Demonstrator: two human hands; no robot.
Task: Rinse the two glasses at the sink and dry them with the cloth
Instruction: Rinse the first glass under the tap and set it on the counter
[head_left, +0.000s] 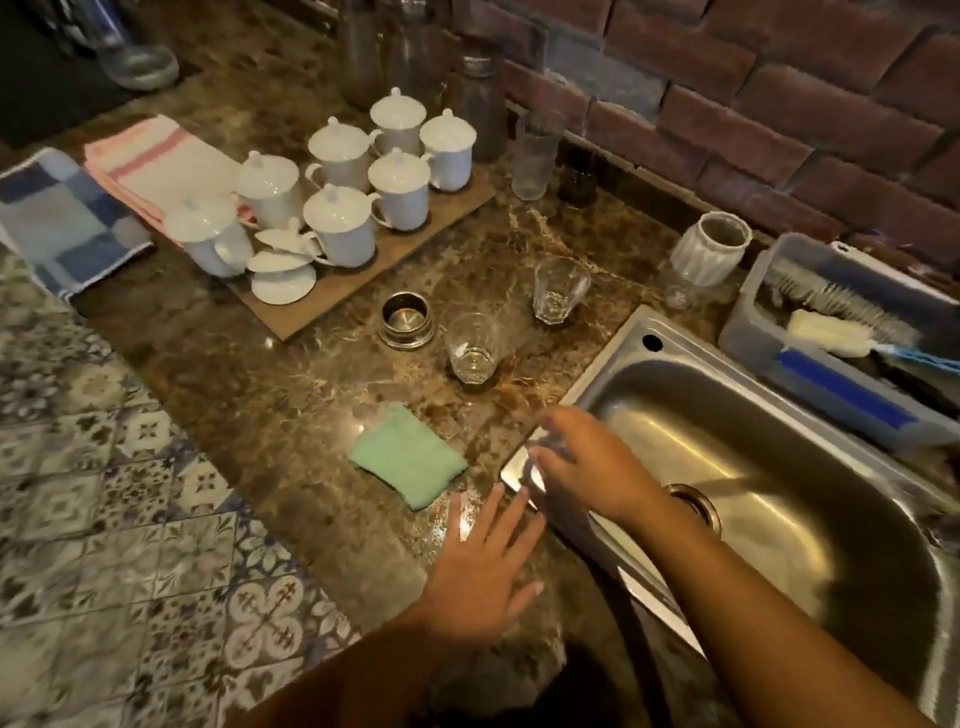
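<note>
Two clear, empty glasses stand upright on the brown marble counter: one (471, 354) near the middle, the other (560, 291) further back, by the sink's far-left corner. A folded green cloth (408, 457) lies flat on the counter, in front of the nearer glass. My right hand (587, 462) is at the near-left corner of the steel sink (769, 467), fingers curled on a blurred shiny fitting that looks like a tap handle (537, 457). My left hand (483, 551) hovers over the counter's front edge, fingers spread and empty, just right of the cloth.
A small steel cup (407, 317) stands left of the nearer glass. A wooden board (332, 306) with several white lidded mugs fills the back left, with folded towels (67, 218) beside it. A plastic tub of brushes (841, 332) sits behind the sink, against a brick wall.
</note>
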